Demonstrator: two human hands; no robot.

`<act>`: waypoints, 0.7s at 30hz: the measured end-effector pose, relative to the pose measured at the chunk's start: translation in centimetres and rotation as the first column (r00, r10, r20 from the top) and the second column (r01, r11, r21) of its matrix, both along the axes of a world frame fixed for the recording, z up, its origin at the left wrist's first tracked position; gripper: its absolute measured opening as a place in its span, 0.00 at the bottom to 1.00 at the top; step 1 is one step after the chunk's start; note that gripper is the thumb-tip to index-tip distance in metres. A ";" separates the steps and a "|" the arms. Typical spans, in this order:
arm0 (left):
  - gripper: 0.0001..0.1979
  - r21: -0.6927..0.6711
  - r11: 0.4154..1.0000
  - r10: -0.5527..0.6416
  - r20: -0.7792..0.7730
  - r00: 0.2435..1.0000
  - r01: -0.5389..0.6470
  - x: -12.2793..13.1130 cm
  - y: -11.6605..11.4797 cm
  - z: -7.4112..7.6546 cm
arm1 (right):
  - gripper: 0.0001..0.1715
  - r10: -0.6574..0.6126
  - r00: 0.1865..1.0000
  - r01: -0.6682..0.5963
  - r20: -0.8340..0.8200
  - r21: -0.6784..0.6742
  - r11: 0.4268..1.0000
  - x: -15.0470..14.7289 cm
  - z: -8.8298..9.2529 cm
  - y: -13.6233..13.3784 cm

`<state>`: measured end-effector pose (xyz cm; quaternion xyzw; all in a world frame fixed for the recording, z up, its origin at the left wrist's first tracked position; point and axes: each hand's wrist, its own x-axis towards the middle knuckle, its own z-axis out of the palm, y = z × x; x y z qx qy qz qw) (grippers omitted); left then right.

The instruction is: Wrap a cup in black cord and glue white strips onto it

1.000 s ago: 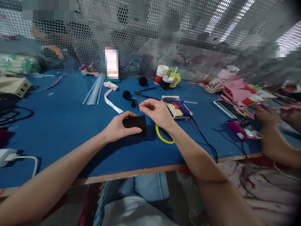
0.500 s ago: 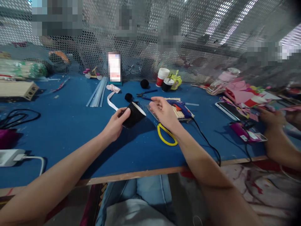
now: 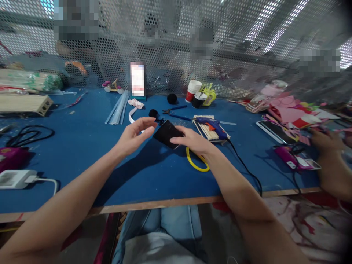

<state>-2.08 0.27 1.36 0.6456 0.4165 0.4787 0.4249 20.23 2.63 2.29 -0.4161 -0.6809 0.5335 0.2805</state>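
White phone (image 3: 274,132) beside pink scraps (image 3: 284,110)

No words or numbers I can read from here.
The lit phone (image 3: 137,80) standing on the desk (image 3: 165,183) has its screen blurred into blocks; whatever is on the red part of the paper cup (image 3: 189,96) is too small to make out; the green patches on the wrapped bundle (image 3: 34,80) might be print or just pattern, I can't tell.

the blue counter (image 3: 165,183) bears clear sticks (image 3: 117,110), a white ribbon (image 3: 130,116), a fuzzy black ball (image 3: 172,98), blue-handled pliers (image 3: 179,107), a white charger (image 3: 17,179) and a white-edged phone (image 3: 275,132).
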 end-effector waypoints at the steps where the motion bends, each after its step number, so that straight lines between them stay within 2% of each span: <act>1: 0.23 -0.056 0.997 -0.056 0.042 0.998 0.058 -0.1 0.0 0.1 | 0.28 0.003 1.000 -0.003 0.015 -0.004 1.000 0.1 0.1 0.0; 3: 0.20 -0.180 0.973 -0.127 0.093 0.988 0.142 0.1 0.0 -0.1 | 0.29 -0.001 0.999 0.001 0.048 0.002 1.000 0.1 0.0 0.1; 6: 0.16 -0.292 0.939 -0.155 0.121 0.981 0.184 0.7 0.0 -0.9 | 0.30 -0.005 0.996 0.004 0.086 0.011 1.000 0.0 -0.5 0.2; 10: 0.14 -0.306 0.942 -0.092 0.163 0.982 0.139 1.3 -0.2 -1.6 | 0.30 0.022 0.995 -0.023 0.095 0.003 1.000 -0.1 -0.9 0.2; 17: 0.14 -0.329 0.942 0.020 0.246 0.969 0.064 1.5 -0.4 -1.2 | 0.34 -0.019 0.998 0.018 0.067 0.024 1.000 -0.1 -1.1 0.1; 21: 0.13 -0.312 0.950 0.051 0.248 0.967 0.029 1.6 -0.4 -1.3 | 0.31 -0.047 0.999 0.045 -0.028 -0.059 0.997 -0.4 -1.2 0.1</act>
